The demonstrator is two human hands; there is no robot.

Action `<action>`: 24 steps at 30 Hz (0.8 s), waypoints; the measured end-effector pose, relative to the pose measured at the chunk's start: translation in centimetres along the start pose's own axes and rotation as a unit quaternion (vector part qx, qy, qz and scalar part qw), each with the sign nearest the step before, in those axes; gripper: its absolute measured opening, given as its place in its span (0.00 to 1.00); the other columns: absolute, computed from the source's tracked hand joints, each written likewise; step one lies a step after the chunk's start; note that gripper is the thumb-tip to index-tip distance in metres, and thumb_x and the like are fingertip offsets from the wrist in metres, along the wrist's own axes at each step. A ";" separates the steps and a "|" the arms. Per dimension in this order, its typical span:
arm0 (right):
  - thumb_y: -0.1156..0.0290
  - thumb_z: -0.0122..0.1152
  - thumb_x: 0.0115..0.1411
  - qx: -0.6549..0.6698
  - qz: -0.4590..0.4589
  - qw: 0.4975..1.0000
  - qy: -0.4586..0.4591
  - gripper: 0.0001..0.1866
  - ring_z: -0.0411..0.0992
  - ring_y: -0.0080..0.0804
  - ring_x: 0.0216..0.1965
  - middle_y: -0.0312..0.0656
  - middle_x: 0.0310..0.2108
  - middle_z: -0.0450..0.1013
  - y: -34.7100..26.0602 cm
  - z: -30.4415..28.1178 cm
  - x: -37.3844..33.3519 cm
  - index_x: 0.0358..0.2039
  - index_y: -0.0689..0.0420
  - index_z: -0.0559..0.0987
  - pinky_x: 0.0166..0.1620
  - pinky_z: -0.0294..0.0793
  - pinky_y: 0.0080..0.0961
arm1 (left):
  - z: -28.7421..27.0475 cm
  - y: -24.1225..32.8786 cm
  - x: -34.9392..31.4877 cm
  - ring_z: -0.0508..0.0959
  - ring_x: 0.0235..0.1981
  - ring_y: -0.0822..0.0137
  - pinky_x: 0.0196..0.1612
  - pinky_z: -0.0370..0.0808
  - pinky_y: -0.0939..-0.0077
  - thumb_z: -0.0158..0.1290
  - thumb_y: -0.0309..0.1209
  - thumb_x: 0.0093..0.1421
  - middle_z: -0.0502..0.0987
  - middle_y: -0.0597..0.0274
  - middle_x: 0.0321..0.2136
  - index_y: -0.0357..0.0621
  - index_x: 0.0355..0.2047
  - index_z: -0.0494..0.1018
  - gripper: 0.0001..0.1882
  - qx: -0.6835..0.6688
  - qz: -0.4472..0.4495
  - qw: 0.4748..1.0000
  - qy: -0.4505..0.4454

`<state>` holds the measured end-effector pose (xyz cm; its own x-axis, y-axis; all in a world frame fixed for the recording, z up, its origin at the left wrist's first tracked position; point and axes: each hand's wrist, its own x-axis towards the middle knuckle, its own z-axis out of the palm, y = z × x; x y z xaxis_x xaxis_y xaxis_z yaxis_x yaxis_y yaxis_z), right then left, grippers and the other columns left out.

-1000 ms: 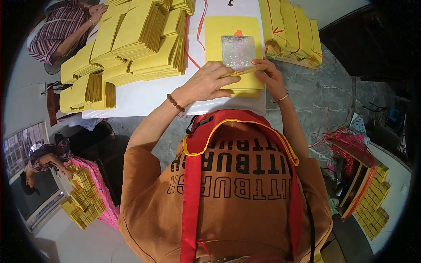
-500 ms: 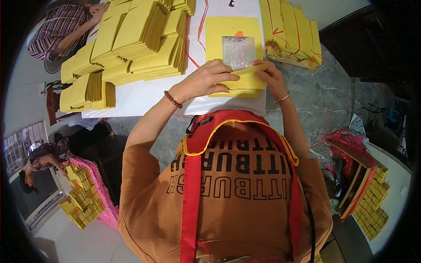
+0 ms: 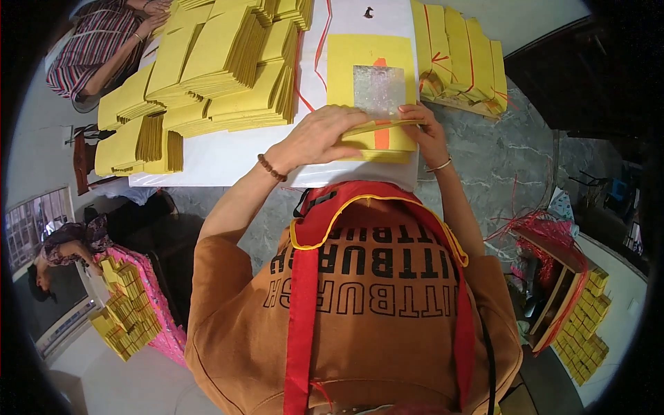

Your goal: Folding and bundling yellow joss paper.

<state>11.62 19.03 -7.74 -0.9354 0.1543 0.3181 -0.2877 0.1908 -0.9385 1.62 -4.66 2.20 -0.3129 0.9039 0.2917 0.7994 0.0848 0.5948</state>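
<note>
A yellow paper sheet [image 3: 339,69], likely joss paper, lies at the near edge of the white-covered table, on top of more yellow paper. It bears a silver foil square [image 3: 379,90] and orange marks. Its near part is raised into a narrow fold crossing below the foil. My left hand [image 3: 319,135] holds the fold's left end, fingers on its far side and thumb toward me. At the right end, my right hand [image 3: 430,135] has its fingers bent around the fold. The palm sides of both hands are hidden.
Folded yellow paper stacks [image 3: 221,55] fill the table's left side. Red string [image 3: 320,41] runs along the white cover [image 3: 221,166]. Bundles tied with red string [image 3: 456,55] stand to the right. One person [image 3: 97,52] works at far left, another [image 3: 69,245] lower left beside more yellow bundles.
The fold's raised edge has become straighter and more level between my hands. An orange strip now shows on its near side. My right fingers have moved round the fold's right end.
</note>
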 end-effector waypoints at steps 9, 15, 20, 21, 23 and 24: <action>0.77 0.59 0.51 0.076 0.073 0.994 -0.011 0.09 0.60 0.33 0.54 0.35 0.42 0.71 -0.5 -0.4 0.5 0.35 0.55 0.76 0.56 0.57 0.27 | 1.0 -4.7 -0.9 0.66 0.49 0.56 0.50 0.67 0.65 0.53 0.26 0.47 0.69 0.57 0.45 0.46 0.45 0.70 0.22 0.142 -0.024 0.988 0.062; 0.74 0.62 0.46 -0.140 -0.027 0.989 0.038 0.15 0.60 0.39 0.55 0.38 0.46 0.69 -4.0 -0.7 2.5 0.37 0.51 0.77 0.56 0.57 0.32 | -0.4 -4.0 -0.5 0.69 0.46 0.56 0.48 0.69 0.67 0.49 0.20 0.44 0.71 0.57 0.43 0.46 0.43 0.72 0.23 0.162 0.007 0.982 0.098; 0.70 0.61 0.47 -0.330 -0.171 0.926 -0.062 0.13 0.64 0.40 0.52 0.37 0.48 0.69 -4.7 -1.2 0.8 0.37 0.47 0.78 0.52 0.59 0.36 | -0.9 -1.1 -2.0 0.70 0.44 0.56 0.45 0.71 0.68 0.48 0.21 0.45 0.72 0.55 0.42 0.46 0.42 0.72 0.21 0.194 0.042 0.978 0.062; 0.70 0.60 0.47 -0.324 -0.169 0.926 -0.095 0.12 0.65 0.37 0.51 0.36 0.45 0.71 -5.2 -1.3 0.4 0.36 0.48 0.77 0.50 0.60 0.35 | -0.6 -0.7 -2.5 0.70 0.45 0.56 0.46 0.70 0.67 0.48 0.23 0.46 0.72 0.55 0.43 0.46 0.43 0.72 0.20 0.170 0.031 0.984 0.047; 0.71 0.59 0.48 -0.309 -0.147 0.933 -0.111 0.11 0.66 0.35 0.50 0.35 0.44 0.72 -5.8 -0.9 -0.5 0.35 0.48 0.77 0.50 0.60 0.35 | -0.1 0.0 -3.1 0.72 0.43 0.57 0.44 0.70 0.68 0.49 0.26 0.48 0.73 0.56 0.40 0.44 0.41 0.73 0.17 0.120 0.011 0.992 0.041; 0.71 0.58 0.49 -0.294 -0.124 0.939 -0.126 0.11 0.67 0.33 0.49 0.35 0.42 0.73 -5.9 -0.8 -0.7 0.35 0.49 0.77 0.49 0.60 0.36 | -0.1 0.1 -3.2 0.72 0.43 0.57 0.44 0.70 0.68 0.49 0.26 0.48 0.73 0.56 0.40 0.44 0.41 0.73 0.17 0.119 0.010 0.992 0.040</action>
<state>14.15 18.57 -2.34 -0.8945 -0.1866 0.4062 -0.4101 0.7042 -0.5796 2.62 -7.55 1.34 -0.3281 0.8711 0.3655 0.9009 0.1723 0.3984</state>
